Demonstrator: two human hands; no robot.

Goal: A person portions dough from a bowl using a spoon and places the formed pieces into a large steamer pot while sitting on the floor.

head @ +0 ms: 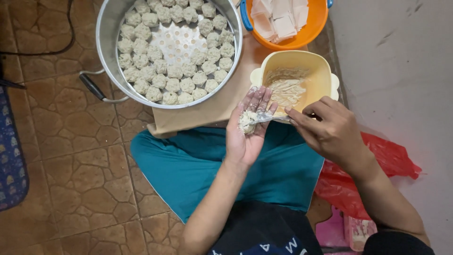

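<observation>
From above: the left hand (245, 134) lies open, palm up, cradling a wrapper with filling (247, 122) over the lap. The right hand (330, 130) pinches a knife (265, 118), its tip on the filling. This looks like the filling step; closing the wrapper would call for curling those fingers. The bowl (325, 71) sits just beyond, the steamer (106, 38) ringed with dumplings (170, 85).

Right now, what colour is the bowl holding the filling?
Pale yellow bowl, seen best in the head view.

Shiny metal steamer (107, 33), glossy plastic bowl (325, 71), matt stone floor (71, 141)
</observation>
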